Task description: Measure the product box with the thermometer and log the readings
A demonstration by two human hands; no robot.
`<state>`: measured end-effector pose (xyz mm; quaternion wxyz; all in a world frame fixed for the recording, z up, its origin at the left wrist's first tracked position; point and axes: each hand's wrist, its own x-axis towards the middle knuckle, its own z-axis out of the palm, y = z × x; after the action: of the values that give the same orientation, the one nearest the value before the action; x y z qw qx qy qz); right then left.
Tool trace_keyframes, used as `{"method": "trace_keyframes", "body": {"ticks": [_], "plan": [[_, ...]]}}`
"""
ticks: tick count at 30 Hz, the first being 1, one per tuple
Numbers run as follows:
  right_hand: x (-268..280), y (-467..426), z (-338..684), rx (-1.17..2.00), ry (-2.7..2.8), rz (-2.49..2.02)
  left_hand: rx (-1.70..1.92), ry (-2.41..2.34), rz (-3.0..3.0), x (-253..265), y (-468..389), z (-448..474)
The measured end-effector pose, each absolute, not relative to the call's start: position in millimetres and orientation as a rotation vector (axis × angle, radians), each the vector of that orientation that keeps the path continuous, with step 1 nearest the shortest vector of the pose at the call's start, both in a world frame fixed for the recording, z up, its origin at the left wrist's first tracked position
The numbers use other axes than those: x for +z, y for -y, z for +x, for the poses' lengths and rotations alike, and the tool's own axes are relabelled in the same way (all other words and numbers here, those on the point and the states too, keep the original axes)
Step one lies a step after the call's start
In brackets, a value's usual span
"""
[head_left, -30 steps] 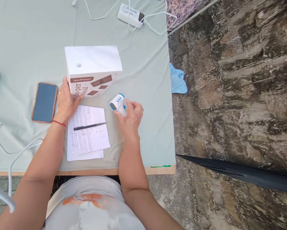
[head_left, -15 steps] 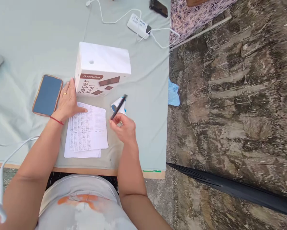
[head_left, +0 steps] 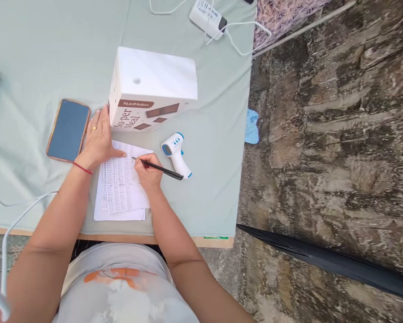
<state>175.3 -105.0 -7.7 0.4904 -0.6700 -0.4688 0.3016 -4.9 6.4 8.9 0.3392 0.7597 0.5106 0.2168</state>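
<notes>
My right hand [head_left: 149, 172] grips a black pen [head_left: 162, 169], its tip at the right part of the written sheets [head_left: 120, 188]. Rows of small handwriting cover the top sheet. My left hand [head_left: 99, 139] lies open with the thumb stretched over the upper edge of the papers. Its fingers rest beside the left side of a white and brown carton [head_left: 157, 74] marked "NutriMotion". Just left of that hand is a phone [head_left: 68, 130] with a dark screen. A white and blue infrared thermometer [head_left: 176, 153] lies to the right of my right hand.
A white device [head_left: 208, 19] with a looped white cable [head_left: 235, 49] lies at the back right. Another white cable [head_left: 16, 220] crosses the left front. Past the table's right edge are a light-blue piece of material [head_left: 251, 127] and stony ground [head_left: 322, 157].
My right hand has moved left onto the papers and turned the pen so its tip points at the sheet. The thermometer is now uncovered. My left hand stays in place; the view has shifted slightly.
</notes>
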Motion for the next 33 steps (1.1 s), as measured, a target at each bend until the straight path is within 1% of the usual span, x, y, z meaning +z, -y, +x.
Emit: {"method": "trace_keyframes", "body": {"ticks": [18, 33], "plan": [[-1.9, 104.1, 174.8, 0.769, 1.215, -1.641, 0.553, -1.332, 1.952, 14.0, -4.7, -3.9], [-4.8, 104.4, 172.2, 0.733, 1.125, -1.638, 0.555, -1.338, 1.964, 10.0, -5.2, -4.1]]}}
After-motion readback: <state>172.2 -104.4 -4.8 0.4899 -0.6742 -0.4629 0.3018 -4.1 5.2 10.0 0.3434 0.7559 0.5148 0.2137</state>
